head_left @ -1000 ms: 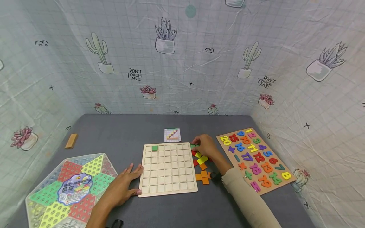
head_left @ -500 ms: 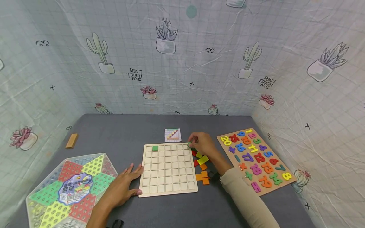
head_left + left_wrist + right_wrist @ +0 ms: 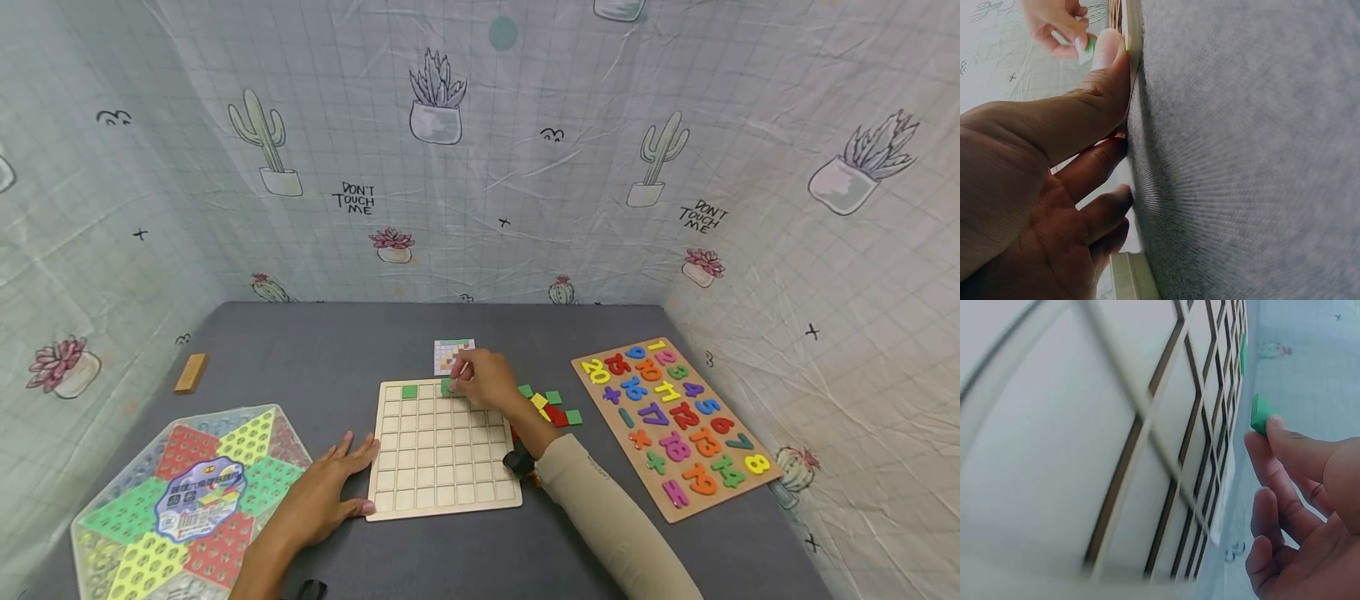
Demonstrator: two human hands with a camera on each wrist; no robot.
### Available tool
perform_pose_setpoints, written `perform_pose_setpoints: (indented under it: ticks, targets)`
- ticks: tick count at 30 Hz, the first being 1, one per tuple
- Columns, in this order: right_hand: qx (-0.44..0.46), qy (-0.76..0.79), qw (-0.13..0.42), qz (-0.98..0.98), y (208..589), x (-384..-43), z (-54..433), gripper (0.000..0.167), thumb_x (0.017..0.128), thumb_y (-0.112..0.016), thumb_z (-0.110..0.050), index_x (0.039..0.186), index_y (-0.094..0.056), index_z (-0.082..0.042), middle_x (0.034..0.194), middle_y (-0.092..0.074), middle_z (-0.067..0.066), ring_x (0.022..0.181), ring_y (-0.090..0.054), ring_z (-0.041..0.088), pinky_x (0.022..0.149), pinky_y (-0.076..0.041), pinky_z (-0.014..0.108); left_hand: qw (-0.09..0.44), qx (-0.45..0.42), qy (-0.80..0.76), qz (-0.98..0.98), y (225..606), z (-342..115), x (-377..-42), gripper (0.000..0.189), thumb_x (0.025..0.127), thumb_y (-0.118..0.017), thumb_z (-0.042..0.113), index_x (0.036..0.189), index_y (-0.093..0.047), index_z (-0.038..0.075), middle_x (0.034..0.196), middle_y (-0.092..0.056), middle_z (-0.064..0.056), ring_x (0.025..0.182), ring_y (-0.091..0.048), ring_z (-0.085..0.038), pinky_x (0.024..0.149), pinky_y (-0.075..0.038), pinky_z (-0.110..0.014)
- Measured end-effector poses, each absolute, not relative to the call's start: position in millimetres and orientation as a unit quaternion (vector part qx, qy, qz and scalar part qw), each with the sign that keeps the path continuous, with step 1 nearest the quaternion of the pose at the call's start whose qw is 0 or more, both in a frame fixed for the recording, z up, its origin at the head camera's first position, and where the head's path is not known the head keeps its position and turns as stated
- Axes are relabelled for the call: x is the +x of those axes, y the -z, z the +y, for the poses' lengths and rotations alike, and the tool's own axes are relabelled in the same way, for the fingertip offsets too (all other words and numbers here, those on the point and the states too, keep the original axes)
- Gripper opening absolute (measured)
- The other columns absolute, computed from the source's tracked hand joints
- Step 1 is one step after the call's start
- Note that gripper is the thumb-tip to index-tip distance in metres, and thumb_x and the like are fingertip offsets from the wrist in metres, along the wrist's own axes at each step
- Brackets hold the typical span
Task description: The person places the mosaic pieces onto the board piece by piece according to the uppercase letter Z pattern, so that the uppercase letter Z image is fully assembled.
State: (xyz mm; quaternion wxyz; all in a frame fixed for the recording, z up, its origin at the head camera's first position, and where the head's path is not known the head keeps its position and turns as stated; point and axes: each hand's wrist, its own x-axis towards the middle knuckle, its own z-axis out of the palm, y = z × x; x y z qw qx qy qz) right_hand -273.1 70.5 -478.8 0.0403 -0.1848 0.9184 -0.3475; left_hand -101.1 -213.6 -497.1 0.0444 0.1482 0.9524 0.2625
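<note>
A square wooden grid board (image 3: 435,467) lies flat on the dark table, with one green square tile (image 3: 409,392) in its top row. Thumb and index finger of my right hand (image 3: 487,382) pinch another green tile (image 3: 1261,414), held over the board's top row a little right of the first. In the right wrist view the other fingers curl loosely. My left hand (image 3: 322,487) rests at the board's left side, fingers spread, thumb touching near its lower left corner. A small printed pattern card (image 3: 442,358) behind the board is partly hidden by the right hand.
Loose green, yellow and red tiles (image 3: 555,415) lie right of the board, partly behind the right wrist. A number puzzle board (image 3: 633,437) lies further right. On the left are a star-patterned board game in clear packaging (image 3: 123,508) and a wooden block (image 3: 191,373).
My right hand has carried a green tile left from the pile to above the board's top row. More loose green tiles now show at the pile. The left hand stays put.
</note>
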Motion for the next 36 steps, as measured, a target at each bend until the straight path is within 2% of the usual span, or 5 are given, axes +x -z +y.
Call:
perform_pose_setpoints:
  ticks: [6, 20, 25, 30, 36]
  targets:
    - [-0.183, 0.335, 0.056, 0.923, 480.9, -276.6, 44.6, 0.013, 0.091, -0.087, -0.020, 0.089, -0.074, -0.020, 0.078, -0.068, -0.005, 0.072, -0.061, 0.011, 0.072, -0.052, 0.030, 0.041, 0.152, -0.258, 0.953, 497.0, -213.8, -101.5, 0.093, 0.078, -0.092, 0.027, 0.159, -0.050, 0.010, 0.165, -0.047, -0.014, 0.157, -0.033, -0.050, 0.117, -0.039, -0.072]
    - [-0.171, 0.281, 0.069, 0.942, 485.0, -281.9, 22.5, 0.010, 0.092, -0.085, -0.021, 0.086, -0.078, -0.021, 0.074, -0.068, -0.009, 0.069, -0.060, 0.009, 0.062, -0.048, 0.028, 0.037, 0.154, -0.262, 0.952, 497.1, -214.3, -101.6, 0.093, 0.078, -0.093, 0.026, 0.159, -0.050, 0.009, 0.164, -0.047, -0.014, 0.156, -0.034, -0.050, 0.117, -0.039, -0.072]
    - [-0.191, 0.294, 0.077, 0.934, 485.8, -282.5, 29.6, 0.002, 0.093, -0.083, -0.018, 0.094, -0.082, -0.019, 0.081, -0.071, -0.007, 0.075, -0.063, 0.010, 0.067, -0.053, 0.028, 0.040, 0.151, -0.264, 0.952, 498.5, -214.0, -102.0, 0.093, 0.078, -0.093, 0.026, 0.159, -0.050, 0.010, 0.165, -0.047, -0.014, 0.157, -0.033, -0.049, 0.117, -0.038, -0.072]
    - [-0.202, 0.339, 0.086, 0.915, 483.6, -279.8, 45.5, 0.014, 0.092, -0.085, -0.015, 0.105, -0.082, -0.015, 0.093, -0.075, -0.001, 0.086, -0.068, 0.013, 0.081, -0.058, 0.033, 0.042, 0.150, -0.263, 0.952, 498.9, -213.1, -101.5, 0.093, 0.078, -0.093, 0.026, 0.159, -0.050, 0.010, 0.165, -0.047, -0.013, 0.157, -0.033, -0.049, 0.117, -0.039, -0.072]
    - [-0.197, 0.396, 0.074, 0.894, 481.1, -278.7, 74.1, 0.015, 0.094, -0.082, -0.009, 0.109, -0.080, -0.009, 0.097, -0.076, 0.005, 0.086, -0.069, 0.017, 0.077, -0.059, 0.033, 0.039, 0.150, -0.258, 0.954, 499.0, -213.0, -100.5, 0.093, 0.078, -0.093, 0.027, 0.159, -0.051, 0.011, 0.165, -0.047, -0.013, 0.156, -0.034, -0.050, 0.115, -0.041, -0.072]
